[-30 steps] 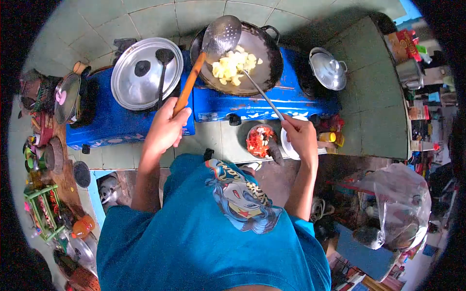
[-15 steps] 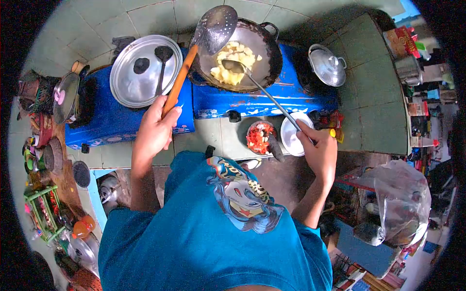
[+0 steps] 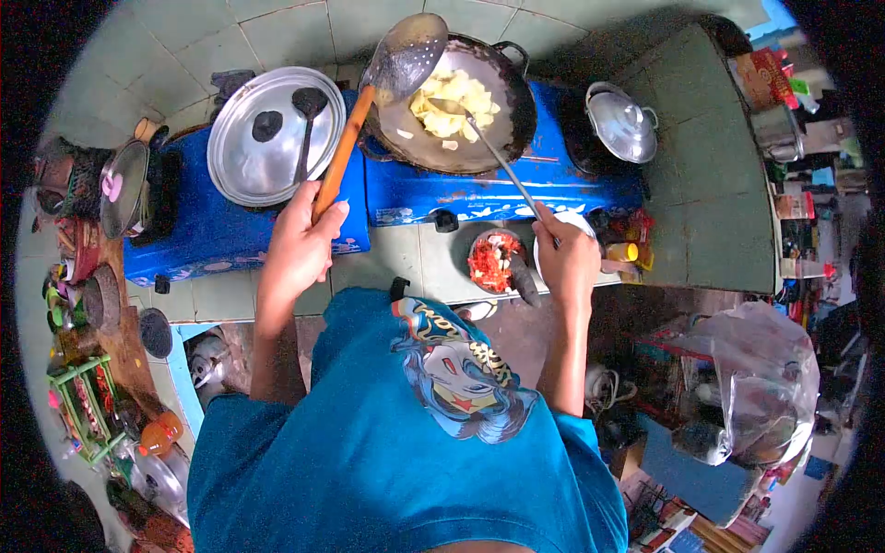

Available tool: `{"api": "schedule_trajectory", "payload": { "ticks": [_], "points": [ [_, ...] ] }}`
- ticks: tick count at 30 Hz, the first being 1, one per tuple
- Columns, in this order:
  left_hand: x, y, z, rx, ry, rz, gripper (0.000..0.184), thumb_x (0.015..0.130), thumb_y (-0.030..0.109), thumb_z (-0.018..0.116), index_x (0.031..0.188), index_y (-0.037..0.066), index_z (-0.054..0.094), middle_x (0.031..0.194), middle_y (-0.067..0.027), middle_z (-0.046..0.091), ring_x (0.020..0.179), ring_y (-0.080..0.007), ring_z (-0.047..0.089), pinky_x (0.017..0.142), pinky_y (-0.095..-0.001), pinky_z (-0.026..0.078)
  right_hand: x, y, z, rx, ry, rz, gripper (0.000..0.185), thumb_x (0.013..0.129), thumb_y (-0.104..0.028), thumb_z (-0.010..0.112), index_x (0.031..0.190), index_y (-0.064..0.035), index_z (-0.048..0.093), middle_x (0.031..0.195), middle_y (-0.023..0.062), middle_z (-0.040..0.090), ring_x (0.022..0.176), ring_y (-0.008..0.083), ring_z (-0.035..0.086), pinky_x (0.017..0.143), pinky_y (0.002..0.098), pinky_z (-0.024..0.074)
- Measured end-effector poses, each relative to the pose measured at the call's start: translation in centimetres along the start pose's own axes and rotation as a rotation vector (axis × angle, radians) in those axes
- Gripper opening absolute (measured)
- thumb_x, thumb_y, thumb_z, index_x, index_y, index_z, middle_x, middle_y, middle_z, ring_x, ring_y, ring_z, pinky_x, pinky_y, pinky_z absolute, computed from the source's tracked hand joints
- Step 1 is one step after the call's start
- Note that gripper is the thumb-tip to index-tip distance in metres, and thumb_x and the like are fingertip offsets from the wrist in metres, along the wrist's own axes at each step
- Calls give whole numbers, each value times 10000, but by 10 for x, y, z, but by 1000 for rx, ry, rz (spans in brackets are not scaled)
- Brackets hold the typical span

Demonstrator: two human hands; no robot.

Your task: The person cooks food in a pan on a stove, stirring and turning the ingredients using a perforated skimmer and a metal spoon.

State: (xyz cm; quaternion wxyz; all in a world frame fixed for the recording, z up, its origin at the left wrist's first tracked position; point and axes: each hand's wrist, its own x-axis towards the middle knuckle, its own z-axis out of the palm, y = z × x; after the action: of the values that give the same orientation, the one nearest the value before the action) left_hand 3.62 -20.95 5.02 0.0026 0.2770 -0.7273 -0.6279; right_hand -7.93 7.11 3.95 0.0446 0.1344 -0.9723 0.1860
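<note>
My left hand (image 3: pixel 302 241) is closed round the wooden handle of a perforated skimmer (image 3: pixel 409 57), whose bowl is over the upper left rim of a dark wok (image 3: pixel 512 129). My right hand (image 3: pixel 568 258) grips the metal handle of a spatula (image 3: pixel 498 155); its head lies among pale yellow chunks (image 3: pixel 468 92) in the wok. A few pieces lie apart, lower in the wok. The wok stands on a blue stove (image 3: pixel 415 198). Below it, a bowl of chopped red and white pieces (image 3: pixel 491 261) holds a dark pestle. A white plate is partly hidden behind my right hand.
Left of the wok, a large metal lid (image 3: pixel 240 147) carries a black ladle (image 3: pixel 308 129). A lidded silver pot (image 3: pixel 622 129) sits to the right. Beyond my right arm are a yellow-capped bottle (image 3: pixel 630 252) and a clear plastic bag (image 3: pixel 770 378). A green rack (image 3: pixel 83 410) stands far left.
My right hand went right and down, then came back left and up. The chunks have shifted up and right in the wok. The skimmer rose slightly from its first position.
</note>
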Motion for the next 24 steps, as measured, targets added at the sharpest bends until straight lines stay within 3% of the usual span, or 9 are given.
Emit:
{"api": "schedule_trajectory", "payload": {
  "ticks": [4,8,11,15,19,21,24],
  "points": [
    [-1,1,0,5,-3,7,251,878,195,542,1056,39,457,637,-2,464,385,-60,410,294,-232,331,-5,-8,-22,75,-40,43,260,779,-188,639,1037,-201,667,692,170,612,608,281,607,586,359,451],
    [1,2,5,53,29,9,268,872,204,551,1056,33,456,632,-12,474,392,-75,428,296,-244,342,-3,-6,-13,-31,-99,-31,262,789,-221,589,1039,-217,668,633,163,602,565,315,596,546,410,456],
    [3,1,6,80,38,8,288,870,211,554,1070,29,454,620,-19,478,394,-87,439,300,-253,353,2,-1,-2,-39,-50,96,246,781,-248,635,1022,-221,673,652,177,598,582,300,587,561,382,439],
    [6,3,13,137,70,-8,305,870,208,552,1086,17,453,602,-36,488,391,-102,451,304,-267,362,6,0,18,56,61,56,230,787,-250,634,1008,-205,678,634,180,594,550,317,578,543,382,435],
    [8,10,16,197,107,-10,297,869,198,554,1077,11,455,598,-50,500,397,-112,466,306,-282,359,6,-5,17,9,-14,64,238,788,-245,631,1019,-207,673,661,177,609,573,318,590,547,383,439],
    [9,9,15,213,110,-5,295,867,190,557,1074,7,454,594,-63,510,406,-126,482,314,-296,361,6,-3,4,59,-65,97,270,802,-244,593,1065,-227,651,692,178,616,654,344,611,597,423,471],
    [13,7,18,216,137,41,291,866,189,560,1064,2,458,584,-65,505,409,-138,487,335,-302,371,18,-8,17,16,-14,100,267,789,-258,626,1049,-206,660,715,167,628,615,310,608,562,386,449]
  ]
}}
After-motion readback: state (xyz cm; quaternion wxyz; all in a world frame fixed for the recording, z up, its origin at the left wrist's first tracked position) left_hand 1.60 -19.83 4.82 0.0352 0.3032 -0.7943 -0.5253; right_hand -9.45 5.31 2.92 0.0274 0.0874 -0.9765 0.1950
